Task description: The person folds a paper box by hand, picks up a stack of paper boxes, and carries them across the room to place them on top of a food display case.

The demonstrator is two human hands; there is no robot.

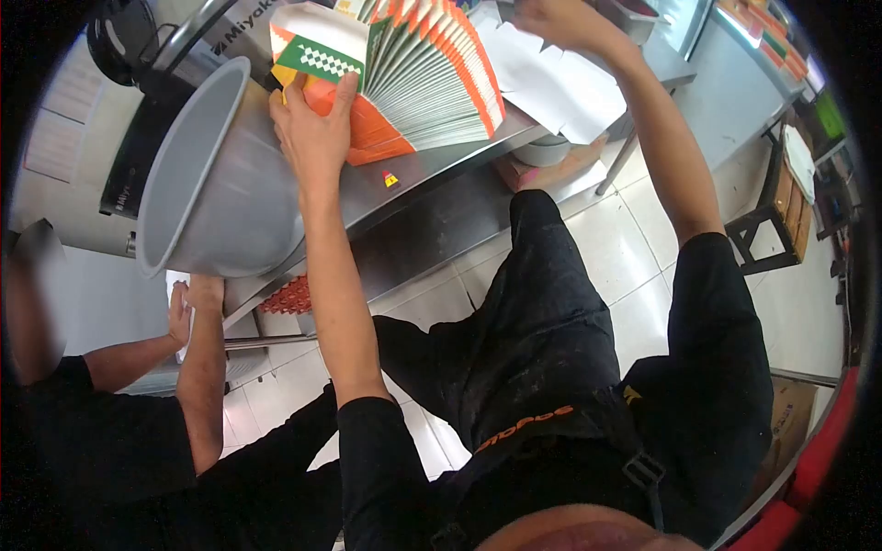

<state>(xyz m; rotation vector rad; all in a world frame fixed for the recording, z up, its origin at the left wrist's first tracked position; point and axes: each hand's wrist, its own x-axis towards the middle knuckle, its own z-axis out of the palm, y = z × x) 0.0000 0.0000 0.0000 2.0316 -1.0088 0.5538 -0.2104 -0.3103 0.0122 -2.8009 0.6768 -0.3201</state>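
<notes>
My left hand [317, 124] is closed on the near left corner of a fanned stack of folded orange, green and white cartons [432, 83], thumb on the green panel. The stack lies on the steel table [404, 184]. Beside its lower edge is a small red and yellow piece [390, 179]. My right hand [560, 23] is raised at the top, right of the stack, above white paper sheets [551, 83]. Its fingers are smeared and partly cut off by the frame edge, so what they do is unclear.
A large grey bowl [230, 184] stands left of my left arm. A co-worker's hands [193, 298] hold something white at the lower left. Below the table are a shelf [432, 248] and a cardboard box [570, 170]. A wooden bench [790, 202] stands at the right.
</notes>
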